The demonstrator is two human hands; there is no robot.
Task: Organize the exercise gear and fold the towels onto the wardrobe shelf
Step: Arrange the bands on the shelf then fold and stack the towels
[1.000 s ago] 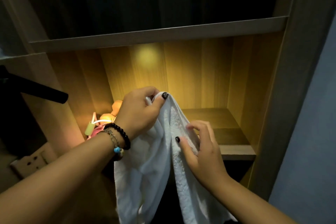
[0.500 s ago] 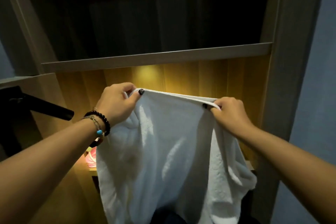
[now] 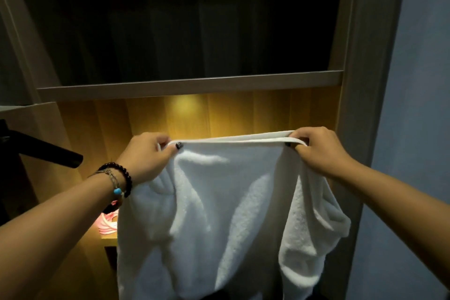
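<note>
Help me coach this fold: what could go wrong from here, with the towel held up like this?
1. The towel hangs slack and bunched below the right hand, so a fold now may come out uneven.
2. Both hands, the left hand included, only pinch the top hem; a corner could slip.
3. Swinging it in might catch the pink coiled item.

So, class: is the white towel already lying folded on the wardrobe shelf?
No: the white towel hangs spread open in the air, its top edge pinched by the left hand and the right hand.
</note>
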